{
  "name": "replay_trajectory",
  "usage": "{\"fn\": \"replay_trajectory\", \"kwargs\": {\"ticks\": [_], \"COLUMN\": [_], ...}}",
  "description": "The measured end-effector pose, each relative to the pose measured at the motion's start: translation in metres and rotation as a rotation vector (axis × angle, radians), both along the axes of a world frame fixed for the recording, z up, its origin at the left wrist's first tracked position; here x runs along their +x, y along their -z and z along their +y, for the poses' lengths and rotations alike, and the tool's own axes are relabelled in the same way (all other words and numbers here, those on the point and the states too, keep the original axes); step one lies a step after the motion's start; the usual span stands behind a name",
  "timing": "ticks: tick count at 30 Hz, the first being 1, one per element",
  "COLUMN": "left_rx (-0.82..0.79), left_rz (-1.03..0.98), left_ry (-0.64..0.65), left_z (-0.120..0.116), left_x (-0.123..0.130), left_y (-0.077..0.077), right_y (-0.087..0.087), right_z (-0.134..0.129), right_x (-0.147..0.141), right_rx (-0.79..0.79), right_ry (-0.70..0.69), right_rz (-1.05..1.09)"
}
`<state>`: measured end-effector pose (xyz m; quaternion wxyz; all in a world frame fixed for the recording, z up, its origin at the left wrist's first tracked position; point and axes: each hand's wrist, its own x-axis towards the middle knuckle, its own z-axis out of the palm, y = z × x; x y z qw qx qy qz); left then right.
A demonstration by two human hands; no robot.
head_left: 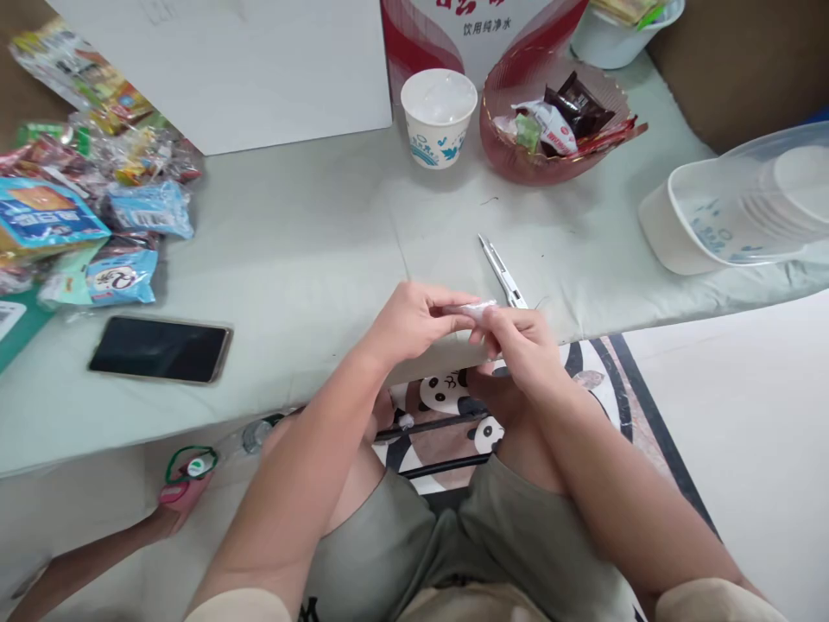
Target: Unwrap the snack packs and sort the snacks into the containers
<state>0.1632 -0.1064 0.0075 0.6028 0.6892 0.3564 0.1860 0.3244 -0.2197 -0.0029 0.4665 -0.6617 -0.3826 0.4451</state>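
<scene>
At the front edge of the table, my left hand (414,321) and my right hand (523,341) meet over a small white, thin-wrapped packet (476,308). My left thumb and fingers pinch its left end, while my right thumb and curled fingers grip the other. Fingers cover part of it, so its contents cannot be made out. Just beyond my right hand lies a silver-grey utility knife (502,269), pointing away from me; its near end is close to my fingers.
Wrapped snacks (117,207) heap at the left behind a phone (161,349). A paper cup (439,121) and a red-tinted bowl (518,168) of snacks stand at the back before a box (485,39). Tubs with cups (686,220) sit right. Another person's foot (185,501) shows below.
</scene>
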Motion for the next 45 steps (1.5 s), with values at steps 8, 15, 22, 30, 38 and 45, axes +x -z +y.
{"fn": "replay_trajectory", "kwargs": {"ticks": [8,15,22,30,38,45], "left_rx": [0.044,-0.058,-0.045,0.041,0.044,0.031], "left_rz": [0.037,0.031,-0.103,-0.085,-0.119,-0.172], "left_ry": [0.009,0.084,-0.265,-0.327,-0.32,-0.36], "left_z": [0.009,0.024,0.04,0.049,0.053,0.057], "left_x": [-0.015,-0.019,-0.026,-0.024,-0.017,-0.023], "left_y": [0.004,-0.003,0.001,0.007,0.011,0.009], "right_y": [0.012,0.008,-0.053,-0.11,-0.081,-0.067], "right_z": [0.005,0.035,0.107,0.287,0.333,0.333], "right_x": [0.0,-0.013,0.013,0.066,0.073,0.069], "right_rx": [0.28,0.188,0.311,0.163,-0.004,-0.054], "right_ry": [0.018,-0.048,-0.292,-0.062,-0.36,-0.443], "right_rz": [-0.209,-0.277,-0.757,-1.245,-1.423,-1.419]}}
